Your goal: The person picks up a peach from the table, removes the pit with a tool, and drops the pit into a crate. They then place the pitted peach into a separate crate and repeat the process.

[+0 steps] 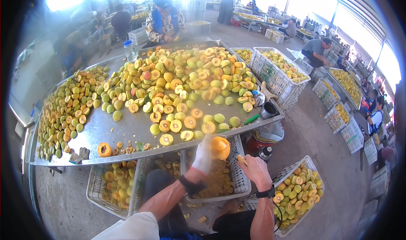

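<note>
My left hand, in a white glove and blurred by motion, is at the table's front edge beside an orange fruit piece; its fingers are smeared. To the right, my right hand is bare and closed around a small tool with a light wooden handle. Both hands are above a crate with peelings or scraps inside. Halved yellow-green fruits with brown centres lie on the metal table just beyond.
A fruit-filled crate stands lower left and another lower right. On the table are a green-handled tool, a metal cup and a clear jar. A dark bottle stands near the edge. A person sits opposite.
</note>
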Motion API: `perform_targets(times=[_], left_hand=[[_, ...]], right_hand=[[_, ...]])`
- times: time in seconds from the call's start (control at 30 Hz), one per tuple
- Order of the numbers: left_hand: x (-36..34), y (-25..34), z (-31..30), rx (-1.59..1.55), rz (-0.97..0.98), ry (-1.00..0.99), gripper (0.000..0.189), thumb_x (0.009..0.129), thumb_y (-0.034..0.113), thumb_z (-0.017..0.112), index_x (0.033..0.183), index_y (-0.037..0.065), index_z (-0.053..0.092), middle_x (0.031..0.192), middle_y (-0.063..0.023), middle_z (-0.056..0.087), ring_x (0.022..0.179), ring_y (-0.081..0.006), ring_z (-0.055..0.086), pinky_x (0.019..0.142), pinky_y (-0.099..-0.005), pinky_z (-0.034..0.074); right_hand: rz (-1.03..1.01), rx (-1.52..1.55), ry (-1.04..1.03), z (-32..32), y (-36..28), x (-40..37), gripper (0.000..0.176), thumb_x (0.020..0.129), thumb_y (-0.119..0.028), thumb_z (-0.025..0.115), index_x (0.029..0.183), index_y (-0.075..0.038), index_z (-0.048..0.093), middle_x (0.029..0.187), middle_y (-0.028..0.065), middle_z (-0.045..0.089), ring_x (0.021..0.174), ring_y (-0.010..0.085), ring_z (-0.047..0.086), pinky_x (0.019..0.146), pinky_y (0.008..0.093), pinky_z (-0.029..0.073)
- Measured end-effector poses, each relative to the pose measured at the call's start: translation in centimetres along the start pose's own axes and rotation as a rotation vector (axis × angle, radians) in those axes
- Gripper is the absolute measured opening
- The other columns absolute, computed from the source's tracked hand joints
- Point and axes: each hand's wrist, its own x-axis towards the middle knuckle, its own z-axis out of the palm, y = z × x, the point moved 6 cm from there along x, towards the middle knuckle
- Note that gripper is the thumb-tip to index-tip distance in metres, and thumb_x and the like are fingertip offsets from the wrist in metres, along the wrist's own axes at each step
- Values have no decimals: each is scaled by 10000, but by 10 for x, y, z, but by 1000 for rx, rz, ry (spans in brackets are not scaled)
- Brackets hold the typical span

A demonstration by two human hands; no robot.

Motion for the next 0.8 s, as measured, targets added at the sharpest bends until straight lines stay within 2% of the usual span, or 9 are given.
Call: perform_targets(times=[0.5, 0.8], left_hand=[[-3, 7, 2, 2, 5, 9, 634, 1110, 530, 366, 1190, 5, 712, 1067, -77, 736, 947, -155, 709, 832, -303, 579], [12, -13, -11, -71, -20, -9, 629, 1099, 536, 392, 1225, -9, 682, 1101, -84, 720, 968, -148, 692, 837, -288, 562]], right_hand=[[18, -1, -17, 1, -3, 0, 370, 975, -331, 662, 996, 36, 700, 926, 298, 707, 944, 473, 685, 832, 534, 533], [20, -1, -9, 0, -6, 0, 364, 971, -334, 668, 988, 28, 705, 916, 285, 713, 932, 471, 686, 828, 536, 532]])
